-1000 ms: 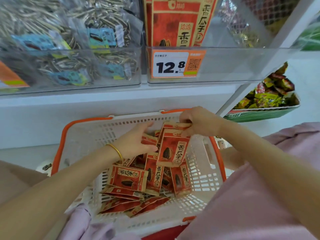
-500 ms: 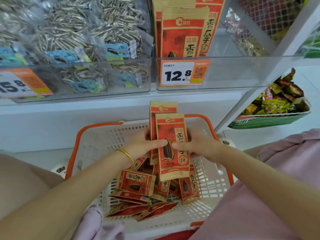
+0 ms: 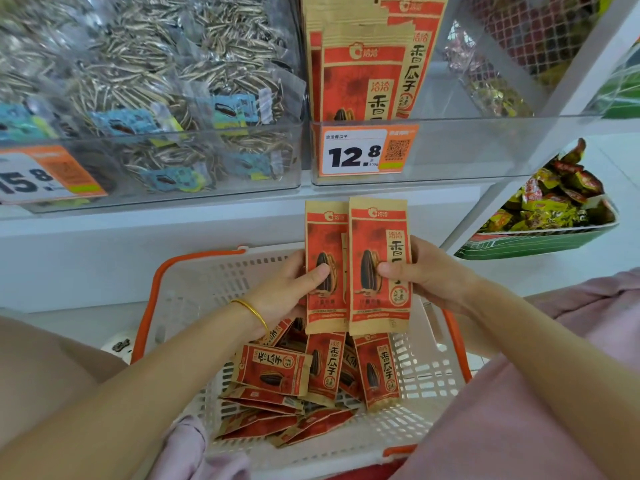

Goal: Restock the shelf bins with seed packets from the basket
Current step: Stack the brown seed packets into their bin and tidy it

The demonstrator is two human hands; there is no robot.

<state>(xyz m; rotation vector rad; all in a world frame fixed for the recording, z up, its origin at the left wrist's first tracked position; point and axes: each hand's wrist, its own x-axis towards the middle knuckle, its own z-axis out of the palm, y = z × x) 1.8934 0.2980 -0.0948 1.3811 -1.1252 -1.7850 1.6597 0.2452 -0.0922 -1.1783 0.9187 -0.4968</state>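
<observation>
Nearest: pink fabric at the lower right, with another fold of it bottom left. One white basket with an orange rim sits in front of the person. Loose packets are piled at its near-middle, red and tan. About eight to ten, overlapped, so the exact count is unclear. One lies sideways on top and two lean upright against the pile's right side.

Two hands are above the basket's far edge. The left hand has one gold bangle on the wrist. It grips the left packet, thumb on the front, fingers behind. The right hand grips the right packet the same way, thumb on the seed picture. Both packets are upright, side by side, with the right one overlapping the left. A tan edge between them may be a third, cannot tell. Their lower ends hide part of the pile.

Behind is a white shelf carrying two clear bins. The right bin is directly above the held packets. It has matching shelved packets upright at its left end, at least four, and a 12.8 label. The left bin holds clear striped-seed bags and a 15.8 label. Far right, one green tray holds wrapped candies.
</observation>
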